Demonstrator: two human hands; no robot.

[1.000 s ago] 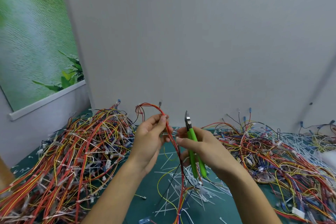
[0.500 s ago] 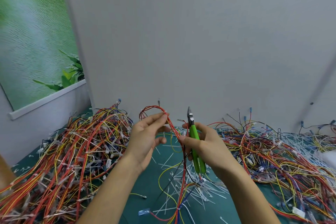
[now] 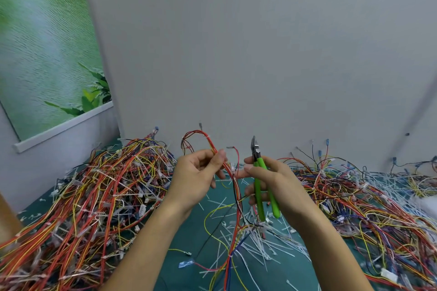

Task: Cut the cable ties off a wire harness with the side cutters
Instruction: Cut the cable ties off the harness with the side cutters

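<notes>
Wire harness [image 3: 210,144]: a thin bundle, mostly red and orange, held up in the air in front of me, above the middle of the mat. Its top arcs over in a loop above my left hand [image 3: 196,177]. The rest hangs down between both hands to the green mat [image 3: 189,231].

A white cable tie [image 3: 207,136] is on the bundle, near the crest of the loop.

My left hand pinches the harness, thumb against the fingertips, palm turned toward me.

Side cutters [image 3: 257,184], green handles: clenched in my right hand [image 3: 272,184], nose straight up, handles running down through the palm. The jaws look closed and stand just to the right of the harness, not touching it. One right fingertip reaches left toward the hanging wires. I cannot tell if it touches them.

Below the hands, a litter of cut white ties [image 3: 260,243] is strewn across the mat.

Left pile of harnesses [image 3: 94,196]: heaped red, orange and yellow. Right pile of harnesses [image 3: 366,208]: flatter, with more blue and white in it.

Behind everything, a plain grey wall [image 3: 236,54]. At far left hangs a poster [image 3: 47,54] of green leaves and water.
</notes>
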